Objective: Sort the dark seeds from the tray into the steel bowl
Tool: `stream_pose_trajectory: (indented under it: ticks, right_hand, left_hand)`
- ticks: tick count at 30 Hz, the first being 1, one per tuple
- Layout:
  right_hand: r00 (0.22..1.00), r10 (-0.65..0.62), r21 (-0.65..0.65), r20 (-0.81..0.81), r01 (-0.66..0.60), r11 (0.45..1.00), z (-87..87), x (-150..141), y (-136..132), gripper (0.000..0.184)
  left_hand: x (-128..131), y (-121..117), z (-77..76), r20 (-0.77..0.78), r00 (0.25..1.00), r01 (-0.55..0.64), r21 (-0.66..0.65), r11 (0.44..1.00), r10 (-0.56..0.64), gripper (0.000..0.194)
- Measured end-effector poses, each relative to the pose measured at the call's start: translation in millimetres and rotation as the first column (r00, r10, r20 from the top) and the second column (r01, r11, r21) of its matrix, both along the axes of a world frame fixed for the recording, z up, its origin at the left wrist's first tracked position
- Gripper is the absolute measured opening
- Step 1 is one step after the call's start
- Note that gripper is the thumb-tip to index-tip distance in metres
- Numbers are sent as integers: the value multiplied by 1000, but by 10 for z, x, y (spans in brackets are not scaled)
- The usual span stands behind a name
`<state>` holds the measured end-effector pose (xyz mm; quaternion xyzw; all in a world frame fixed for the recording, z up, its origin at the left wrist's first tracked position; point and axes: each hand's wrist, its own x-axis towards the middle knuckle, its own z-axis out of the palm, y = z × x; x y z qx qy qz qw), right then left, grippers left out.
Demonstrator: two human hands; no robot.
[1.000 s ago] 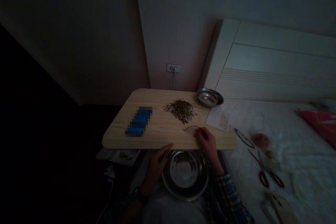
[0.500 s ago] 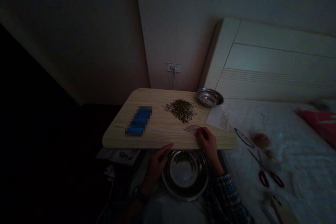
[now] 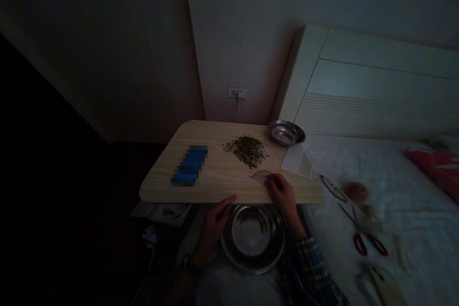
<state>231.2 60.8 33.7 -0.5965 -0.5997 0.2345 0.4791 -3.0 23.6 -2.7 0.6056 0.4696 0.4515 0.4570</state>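
My right hand point(image 3: 284, 196) pinches a thin, see-through, curved-edged plastic piece point(image 3: 261, 177) against the wooden tabletop point(image 3: 215, 186). A few dark grains lie at the piece's left tip. Beyond it spreads a loose pile of small greenish-brown grains point(image 3: 248, 149). Below the table's front edge, a wide metal bowl point(image 3: 253, 265) rests over my lap. My left hand point(image 3: 214, 224) is at the bowl's left rim, fingers curled about it, with one finger stretched along the table edge. Shadow hides part of that grip.
A second metal bowl point(image 3: 287, 133) stands at the table's back right, beside a white comb-like slotted card point(image 3: 298, 161). On the left lies a blurred-out blue object point(image 3: 190, 166). Scissors point(image 3: 360, 232) with red handles and a phone point(image 3: 385, 284) lie on the bed at right.
The clear piece and my right hand have shifted very slightly left. My left hand, the bowl and the grain pile look the same.
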Motion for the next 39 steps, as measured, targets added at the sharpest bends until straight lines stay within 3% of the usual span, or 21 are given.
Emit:
stream_pose_trajectory:
  ticks: [24,32,39]
  right_hand:
    - [997,-82,12,-6,82,997,-11,4,10,21]
    - [998,-21,1,-54,21,1000,-7,10,2,23]
    - [998,-23,6,-54,24,1000,-10,0,0,22]
  left_hand:
    - [-1,5,-65,-11,1000,2,-7,1000,-2,47]
    - [4,0,10,-1,1000,1,-10,1000,-1,45]
    - [7,-3,-12,5,1000,-1,-7,1000,1,48]
